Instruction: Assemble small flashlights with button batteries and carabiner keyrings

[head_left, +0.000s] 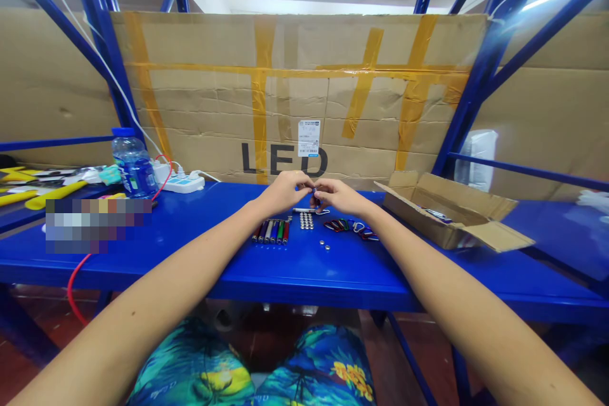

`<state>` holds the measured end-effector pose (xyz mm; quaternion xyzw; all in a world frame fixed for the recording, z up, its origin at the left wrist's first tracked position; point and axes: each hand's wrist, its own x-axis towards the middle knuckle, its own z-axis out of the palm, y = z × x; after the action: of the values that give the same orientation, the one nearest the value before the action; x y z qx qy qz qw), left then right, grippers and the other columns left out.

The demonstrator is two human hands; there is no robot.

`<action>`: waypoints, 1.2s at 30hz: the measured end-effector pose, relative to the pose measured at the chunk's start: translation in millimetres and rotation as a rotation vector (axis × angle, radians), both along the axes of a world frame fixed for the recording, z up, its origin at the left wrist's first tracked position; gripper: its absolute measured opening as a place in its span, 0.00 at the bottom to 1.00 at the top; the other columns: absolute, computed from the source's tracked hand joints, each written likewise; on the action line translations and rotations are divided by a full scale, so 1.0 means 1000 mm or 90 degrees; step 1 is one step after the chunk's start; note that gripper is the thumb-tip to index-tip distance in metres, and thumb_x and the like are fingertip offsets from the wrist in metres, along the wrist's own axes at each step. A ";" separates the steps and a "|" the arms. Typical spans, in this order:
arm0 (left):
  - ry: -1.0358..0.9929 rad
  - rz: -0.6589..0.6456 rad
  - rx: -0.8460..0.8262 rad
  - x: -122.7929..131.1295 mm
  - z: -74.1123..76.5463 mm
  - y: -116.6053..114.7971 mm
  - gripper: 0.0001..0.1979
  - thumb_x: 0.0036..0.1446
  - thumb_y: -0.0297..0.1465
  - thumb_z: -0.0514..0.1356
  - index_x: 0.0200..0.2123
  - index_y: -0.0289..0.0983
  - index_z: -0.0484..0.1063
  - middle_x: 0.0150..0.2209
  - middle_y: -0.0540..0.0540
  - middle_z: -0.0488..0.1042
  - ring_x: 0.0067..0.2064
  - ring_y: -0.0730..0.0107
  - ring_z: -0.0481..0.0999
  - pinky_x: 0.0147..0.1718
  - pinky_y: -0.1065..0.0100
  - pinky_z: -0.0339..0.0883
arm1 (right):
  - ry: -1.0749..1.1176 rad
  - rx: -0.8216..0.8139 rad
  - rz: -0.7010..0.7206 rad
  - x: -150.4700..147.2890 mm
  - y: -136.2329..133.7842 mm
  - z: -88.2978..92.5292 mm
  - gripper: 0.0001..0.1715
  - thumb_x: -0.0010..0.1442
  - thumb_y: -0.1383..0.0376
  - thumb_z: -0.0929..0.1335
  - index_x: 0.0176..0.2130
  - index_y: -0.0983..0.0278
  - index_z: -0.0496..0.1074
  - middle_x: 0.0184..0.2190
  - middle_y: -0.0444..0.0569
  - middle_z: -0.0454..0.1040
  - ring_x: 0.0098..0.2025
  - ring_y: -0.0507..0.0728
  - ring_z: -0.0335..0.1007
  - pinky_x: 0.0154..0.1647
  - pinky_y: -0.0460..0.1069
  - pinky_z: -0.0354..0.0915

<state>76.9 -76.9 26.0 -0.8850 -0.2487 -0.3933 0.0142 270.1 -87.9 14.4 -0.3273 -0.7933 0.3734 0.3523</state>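
My left hand point(290, 191) and my right hand point(337, 195) meet over the blue table point(285, 273), fingertips pinched together around a small dark piece point(315, 198) that I cannot make out. Just below them lies a slim silvery tube with a carabiner clip point(310, 210). Small button cells point(307, 221) stand in rows beneath it, and a couple of loose button cells point(325, 246) sit nearer the front edge. Left of these, several coloured metal tubes point(271, 231) are lined up side by side. Coloured carabiners point(349, 226) lie in a row beside my right wrist.
An open cardboard box point(447, 228) stands at the right. On the left are a water bottle point(134, 165), a white power strip point(179, 183), a red cable point(73, 285) and yellow-handled tools point(57, 195). A large cardboard sheet point(200, 108) rises behind the table between blue posts.
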 end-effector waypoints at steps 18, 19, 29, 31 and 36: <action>0.433 -0.154 -0.235 0.013 0.003 -0.045 0.12 0.52 0.32 0.63 0.41 0.41 0.80 0.39 0.48 0.80 0.38 0.68 0.76 0.37 0.70 0.64 | -0.235 0.270 -0.080 0.024 0.012 0.002 0.14 0.53 0.75 0.63 0.37 0.65 0.74 0.37 0.49 0.76 0.39 0.55 0.69 0.44 0.51 0.64; 0.434 -0.161 -0.244 0.015 0.001 -0.045 0.12 0.52 0.31 0.63 0.41 0.41 0.80 0.40 0.48 0.80 0.39 0.68 0.76 0.38 0.70 0.64 | -0.233 0.267 -0.078 0.024 0.012 0.002 0.13 0.53 0.75 0.63 0.37 0.65 0.74 0.37 0.49 0.76 0.39 0.55 0.69 0.44 0.51 0.64; 0.333 -0.112 -0.221 0.011 0.005 -0.041 0.10 0.54 0.35 0.62 0.37 0.38 0.79 0.33 0.48 0.79 0.33 0.70 0.75 0.33 0.71 0.63 | -0.196 0.241 -0.073 0.019 0.009 0.003 0.10 0.52 0.72 0.65 0.35 0.65 0.73 0.35 0.49 0.76 0.38 0.56 0.69 0.42 0.51 0.64; 0.204 -0.022 -0.140 0.011 0.006 -0.038 0.11 0.57 0.34 0.59 0.38 0.37 0.79 0.30 0.47 0.78 0.31 0.70 0.74 0.32 0.70 0.61 | -0.167 0.239 -0.085 0.017 0.007 0.005 0.09 0.51 0.70 0.66 0.34 0.65 0.73 0.34 0.49 0.76 0.38 0.56 0.69 0.42 0.51 0.64; 0.042 0.108 -0.056 0.012 0.000 -0.025 0.16 0.57 0.32 0.57 0.47 0.36 0.75 0.29 0.47 0.77 0.31 0.69 0.72 0.32 0.68 0.61 | -0.091 0.254 -0.160 0.011 0.005 0.005 0.09 0.51 0.65 0.68 0.35 0.65 0.72 0.30 0.47 0.73 0.35 0.56 0.67 0.40 0.51 0.63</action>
<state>88.9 -102.1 25.8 -0.8731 -0.3389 -0.3502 0.0169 281.4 -83.2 19.3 -0.3731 -0.8273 0.1383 0.3964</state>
